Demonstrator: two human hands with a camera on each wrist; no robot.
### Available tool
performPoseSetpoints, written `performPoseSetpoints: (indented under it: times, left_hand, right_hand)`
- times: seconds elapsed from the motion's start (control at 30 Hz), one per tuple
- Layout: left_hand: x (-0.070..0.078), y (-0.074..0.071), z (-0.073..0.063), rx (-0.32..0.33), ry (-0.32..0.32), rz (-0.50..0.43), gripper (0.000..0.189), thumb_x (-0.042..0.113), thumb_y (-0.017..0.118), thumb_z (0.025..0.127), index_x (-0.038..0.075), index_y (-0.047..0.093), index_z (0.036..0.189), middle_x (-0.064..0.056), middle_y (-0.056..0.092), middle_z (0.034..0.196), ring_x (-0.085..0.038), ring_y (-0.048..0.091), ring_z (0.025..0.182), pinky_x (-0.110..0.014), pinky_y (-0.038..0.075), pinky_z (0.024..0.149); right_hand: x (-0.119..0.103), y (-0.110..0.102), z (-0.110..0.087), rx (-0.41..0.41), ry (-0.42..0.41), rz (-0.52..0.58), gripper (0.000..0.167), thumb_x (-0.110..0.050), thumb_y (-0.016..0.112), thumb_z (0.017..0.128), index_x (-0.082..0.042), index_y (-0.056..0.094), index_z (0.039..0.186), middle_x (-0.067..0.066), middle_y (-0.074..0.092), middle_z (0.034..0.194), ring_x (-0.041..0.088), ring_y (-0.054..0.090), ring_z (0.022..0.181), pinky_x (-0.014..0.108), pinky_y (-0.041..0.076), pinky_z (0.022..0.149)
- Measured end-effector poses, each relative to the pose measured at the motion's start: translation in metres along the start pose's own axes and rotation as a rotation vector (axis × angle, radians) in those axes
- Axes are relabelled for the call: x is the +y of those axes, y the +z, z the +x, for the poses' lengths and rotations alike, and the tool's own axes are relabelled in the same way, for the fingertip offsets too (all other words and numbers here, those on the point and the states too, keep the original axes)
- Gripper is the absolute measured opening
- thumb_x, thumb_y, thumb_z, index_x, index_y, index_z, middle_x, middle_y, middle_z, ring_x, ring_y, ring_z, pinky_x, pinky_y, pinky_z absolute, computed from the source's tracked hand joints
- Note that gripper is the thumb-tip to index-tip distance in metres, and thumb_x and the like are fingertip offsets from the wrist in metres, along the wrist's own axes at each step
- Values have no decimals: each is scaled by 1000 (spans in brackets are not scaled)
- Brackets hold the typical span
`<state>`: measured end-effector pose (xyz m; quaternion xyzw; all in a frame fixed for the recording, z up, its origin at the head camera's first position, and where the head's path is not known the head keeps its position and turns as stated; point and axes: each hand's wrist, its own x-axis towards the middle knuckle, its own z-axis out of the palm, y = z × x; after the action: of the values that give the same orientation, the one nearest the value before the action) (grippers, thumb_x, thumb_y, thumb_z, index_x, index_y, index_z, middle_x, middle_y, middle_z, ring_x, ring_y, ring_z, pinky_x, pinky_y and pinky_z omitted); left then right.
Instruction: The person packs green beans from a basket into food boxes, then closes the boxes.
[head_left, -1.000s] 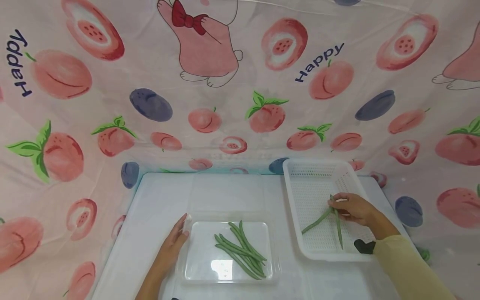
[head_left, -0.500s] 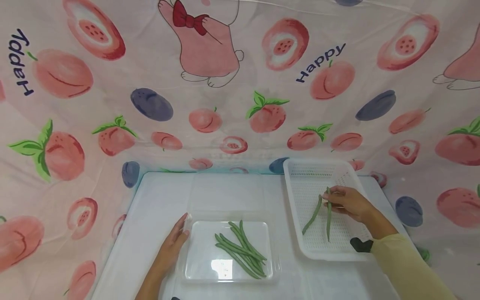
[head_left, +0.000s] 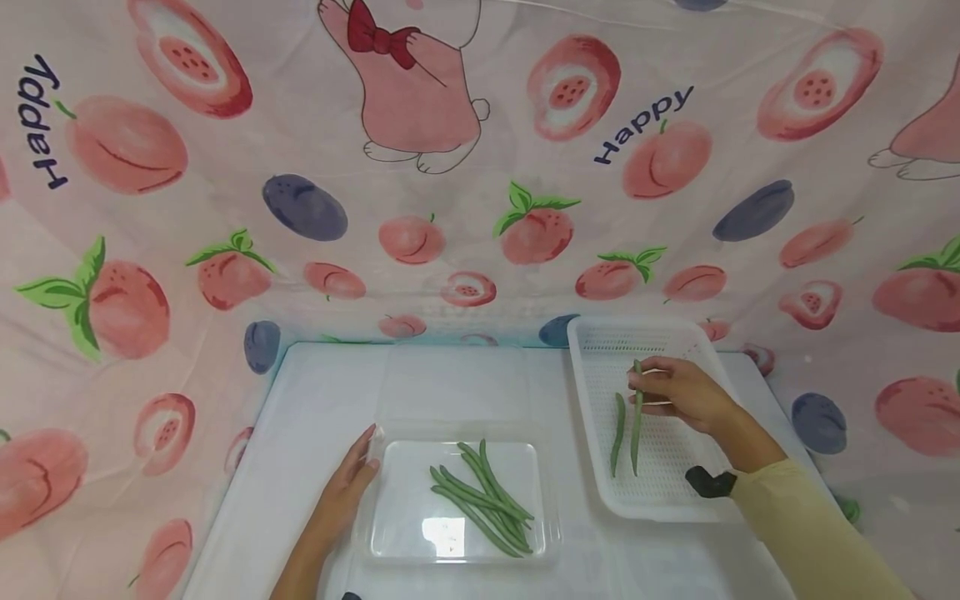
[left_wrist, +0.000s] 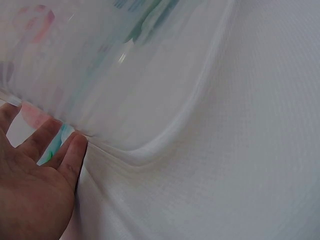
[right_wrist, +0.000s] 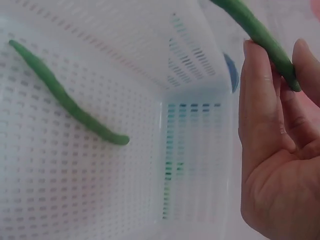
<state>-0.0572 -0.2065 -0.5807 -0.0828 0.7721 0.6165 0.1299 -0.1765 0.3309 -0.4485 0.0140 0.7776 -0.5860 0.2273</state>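
Observation:
In the head view my right hand (head_left: 686, 396) pinches a green bean (head_left: 637, 433) near its upper end, over the white plastic basket (head_left: 667, 512). The right wrist view shows this bean's tip between the thumb and fingers. A second green bean (right_wrist: 70, 105) lies on the basket's perforated floor, just left of the held one in the head view. My left hand (head_left: 345, 487) rests against the left edge of a clear plastic box (head_left: 397, 500), its fingertips touching the rim in the left wrist view. Several green beans (head_left: 480, 500) lie in a loose pile in the box's right half.
Box and basket stand side by side on a white-covered table (head_left: 322, 400), a strip of tabletop between them. A fruit-patterned cloth (head_left: 465, 208) hangs behind and at both sides. A black object (head_left: 710, 482) sits at the right sleeve's cuff.
My right hand has moved left and away from me with one bean. The other bean, earlier touching or very near the held one, now stands apart on the basket floor. The left hand stays put.

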Motion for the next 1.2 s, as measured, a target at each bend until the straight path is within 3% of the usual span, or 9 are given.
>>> performPoseSetpoints:
  times: [0.3,0.53,0.83,1.2]
  left_hand:
    - [0,0,0,12,1,18,59,55,51,103,46,30,157,-8,32,167,-47,37,148,-66,51,102]
    - [0,0,1,4,3,7,57,54,51,103,47,30,156,-6,32,167,-46,37,148,-66,51,101]
    - [0,0,0,2,9,2,57,53,51,103,47,30,157,-7,32,167,-46,38,148,-65,51,102]
    - [1,0,-1,1,10,-1,58,50,51,104,45,29,158,-9,32,167,-47,40,146,-64,54,99]
  right_hand:
    - [-24,24,-4,-52,-7,31,33,-25,65,102,-1,57,123,-3,75,95,17,75,91,37,64,82]
    - [-31,47,-3,-100,-13,65,19,-23,65,102,-9,61,114,3,73,96,15,72,83,37,65,77]
    - [-42,82,-2,-164,5,27,44,-29,69,99,3,53,125,9,72,98,21,74,85,40,66,74]
    - [-48,117,-1,-229,9,22,40,-30,70,98,-2,56,124,7,71,96,21,74,82,39,65,69]
